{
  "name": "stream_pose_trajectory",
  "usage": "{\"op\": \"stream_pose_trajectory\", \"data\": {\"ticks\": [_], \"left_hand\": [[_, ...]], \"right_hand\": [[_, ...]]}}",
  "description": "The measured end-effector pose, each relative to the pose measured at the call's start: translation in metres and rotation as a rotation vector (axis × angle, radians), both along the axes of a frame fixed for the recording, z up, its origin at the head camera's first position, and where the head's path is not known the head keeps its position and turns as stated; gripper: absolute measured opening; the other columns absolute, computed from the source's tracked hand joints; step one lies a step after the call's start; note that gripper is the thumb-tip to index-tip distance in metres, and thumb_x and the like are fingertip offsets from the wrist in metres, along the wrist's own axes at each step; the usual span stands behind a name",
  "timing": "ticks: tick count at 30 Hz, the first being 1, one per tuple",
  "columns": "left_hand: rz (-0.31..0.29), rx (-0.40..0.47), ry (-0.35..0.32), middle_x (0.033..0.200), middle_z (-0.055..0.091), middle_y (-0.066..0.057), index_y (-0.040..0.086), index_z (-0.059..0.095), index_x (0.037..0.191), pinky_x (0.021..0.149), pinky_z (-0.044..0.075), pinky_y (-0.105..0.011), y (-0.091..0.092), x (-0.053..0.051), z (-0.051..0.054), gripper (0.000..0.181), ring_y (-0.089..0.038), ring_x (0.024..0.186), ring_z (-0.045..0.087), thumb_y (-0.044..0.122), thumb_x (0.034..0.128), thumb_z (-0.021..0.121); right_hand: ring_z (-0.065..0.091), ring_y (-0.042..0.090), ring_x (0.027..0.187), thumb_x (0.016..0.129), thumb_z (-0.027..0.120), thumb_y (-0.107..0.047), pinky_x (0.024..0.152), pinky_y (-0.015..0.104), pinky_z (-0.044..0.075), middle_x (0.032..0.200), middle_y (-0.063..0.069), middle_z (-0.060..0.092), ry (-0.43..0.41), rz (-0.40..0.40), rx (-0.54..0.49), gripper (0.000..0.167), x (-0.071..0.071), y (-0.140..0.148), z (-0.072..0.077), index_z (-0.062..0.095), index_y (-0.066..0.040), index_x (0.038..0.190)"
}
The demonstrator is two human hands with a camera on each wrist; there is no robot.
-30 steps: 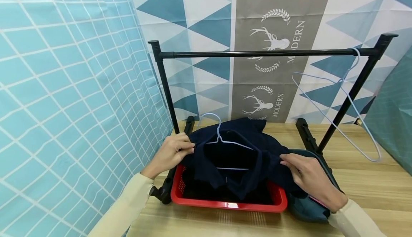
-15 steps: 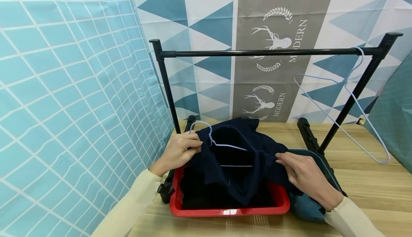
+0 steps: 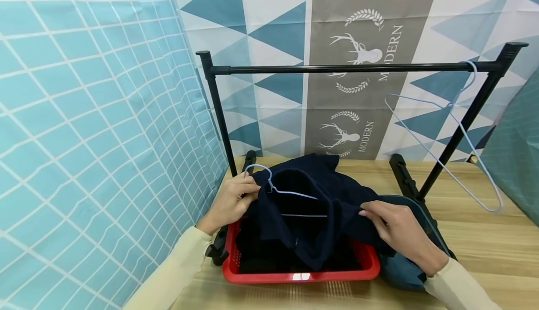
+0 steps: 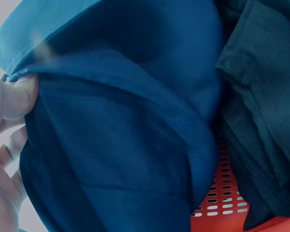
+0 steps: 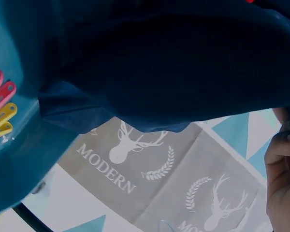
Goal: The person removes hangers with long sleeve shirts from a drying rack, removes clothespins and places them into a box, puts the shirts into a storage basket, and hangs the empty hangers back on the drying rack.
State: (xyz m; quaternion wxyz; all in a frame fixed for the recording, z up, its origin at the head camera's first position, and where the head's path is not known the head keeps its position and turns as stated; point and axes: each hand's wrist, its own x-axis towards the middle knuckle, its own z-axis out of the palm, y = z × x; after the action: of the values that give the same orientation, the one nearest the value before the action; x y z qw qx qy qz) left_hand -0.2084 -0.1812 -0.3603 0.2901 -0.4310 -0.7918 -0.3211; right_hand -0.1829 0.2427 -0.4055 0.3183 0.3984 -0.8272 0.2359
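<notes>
A navy collared shirt (image 3: 353,193) lies over the red basket, its neck opening facing me. Inside the neck sits a light-blue wire hanger (image 3: 294,193), its hook sticking out at the upper left. My left hand (image 3: 233,200) pinches the shirt's left shoulder close to that hook. On the other side, my right hand (image 3: 404,230) pinches the right shoulder or sleeve. The left wrist view shows the thumb on the shirt fabric (image 4: 111,130). Cloth hides the hanger's ends.
Dark clothing (image 4: 266,121) fills the red basket (image 3: 303,278). A blue-green tub (image 3: 404,272) stands to its right, with pink and yellow clothespins (image 5: 2,116) inside. Behind rises a black clothes rack (image 3: 337,69), a second hanger (image 3: 446,167) hanging at its right end. A tiled-pattern wall (image 3: 84,113) borders the left.
The hanger has slid left and tilted inside the neck, its hook now lower and beside my left hand. That hand has shifted slightly right; the shirt's collar has folded and narrowed.
</notes>
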Motion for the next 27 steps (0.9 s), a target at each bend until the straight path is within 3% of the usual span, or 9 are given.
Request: {"op": "stream_pose_trajectory", "data": {"ticks": [2,5,9,13,17,21,24,27], "left_hand": [[-0.004,0.009,0.002,0.078,0.065,0.002,0.007,0.079,0.085,0.084,0.047,-0.032,-0.003,-0.001,-0.001,0.026,-0.012,0.069,0.054,-0.015,0.0883,0.067],[0.003,0.049,-0.003,0.079,0.065,0.0,0.007,0.079,0.085,0.077,0.046,-0.028,-0.01,-0.002,-0.001,0.028,-0.014,0.071,0.053,-0.018,0.0868,0.067],[0.012,0.099,-0.02,0.081,0.066,-0.001,0.006,0.08,0.086,0.071,0.045,-0.024,-0.023,-0.002,-0.002,0.029,-0.014,0.072,0.055,-0.021,0.0824,0.07],[-0.01,0.051,-0.063,0.08,0.066,0.001,0.007,0.08,0.088,0.069,0.045,-0.024,-0.027,-0.002,-0.003,0.026,-0.012,0.07,0.054,-0.017,0.0862,0.07],[-0.004,0.026,-0.096,0.078,0.064,0.004,0.011,0.08,0.086,0.067,0.043,-0.026,-0.026,-0.003,-0.005,0.028,-0.009,0.068,0.049,-0.014,0.0889,0.069],[0.01,0.043,-0.102,0.078,0.064,0.004,0.011,0.08,0.086,0.069,0.044,-0.026,-0.026,-0.004,-0.007,0.029,-0.008,0.067,0.049,-0.015,0.0868,0.07],[0.004,0.07,-0.095,0.079,0.066,0.002,0.009,0.081,0.088,0.071,0.045,-0.026,-0.028,-0.004,-0.009,0.028,-0.01,0.067,0.052,-0.017,0.0843,0.072],[0.004,0.091,-0.082,0.08,0.068,-0.001,0.006,0.082,0.09,0.075,0.047,-0.026,-0.028,-0.004,-0.01,0.027,-0.013,0.068,0.057,-0.019,0.0822,0.073]], "right_hand": [[0.071,0.007,0.08,0.084,0.077,0.005,0.073,0.015,0.052,0.1,-0.004,0.076,-0.006,-0.007,-0.033,0.029,-0.001,0.004,0.0,0.075,-0.013,0.107],[0.07,0.008,0.077,0.076,0.081,0.011,0.072,0.014,0.051,0.095,-0.002,0.076,-0.008,-0.082,-0.087,0.036,-0.003,0.013,-0.001,0.077,-0.013,0.102],[0.061,0.003,0.067,0.076,0.083,0.01,0.063,0.014,0.046,0.085,-0.002,0.075,-0.049,-0.211,-0.122,0.028,-0.008,0.024,-0.003,0.077,-0.012,0.093],[0.05,-0.001,0.065,0.081,0.083,0.004,0.058,0.013,0.038,0.088,-0.006,0.07,-0.092,-0.241,-0.074,0.026,-0.009,0.019,-0.003,0.078,-0.015,0.098],[0.036,-0.001,0.063,0.084,0.08,0.004,0.055,0.014,0.03,0.09,-0.009,0.056,-0.062,-0.191,-0.079,0.034,-0.003,0.002,0.0,0.077,-0.018,0.11],[0.037,-0.002,0.064,0.087,0.081,-0.009,0.057,0.012,0.031,0.09,-0.012,0.048,-0.051,-0.083,-0.06,0.033,0.004,-0.017,0.007,0.074,-0.02,0.117],[0.042,-0.003,0.065,0.087,0.082,-0.011,0.058,0.011,0.035,0.089,-0.014,0.052,-0.061,-0.005,-0.036,0.028,0.005,-0.027,0.009,0.073,-0.02,0.111],[0.046,-0.004,0.062,0.084,0.081,0.0,0.057,0.012,0.039,0.084,-0.015,0.058,-0.09,0.038,-0.08,0.028,0.004,-0.029,0.009,0.074,-0.02,0.102]]}}
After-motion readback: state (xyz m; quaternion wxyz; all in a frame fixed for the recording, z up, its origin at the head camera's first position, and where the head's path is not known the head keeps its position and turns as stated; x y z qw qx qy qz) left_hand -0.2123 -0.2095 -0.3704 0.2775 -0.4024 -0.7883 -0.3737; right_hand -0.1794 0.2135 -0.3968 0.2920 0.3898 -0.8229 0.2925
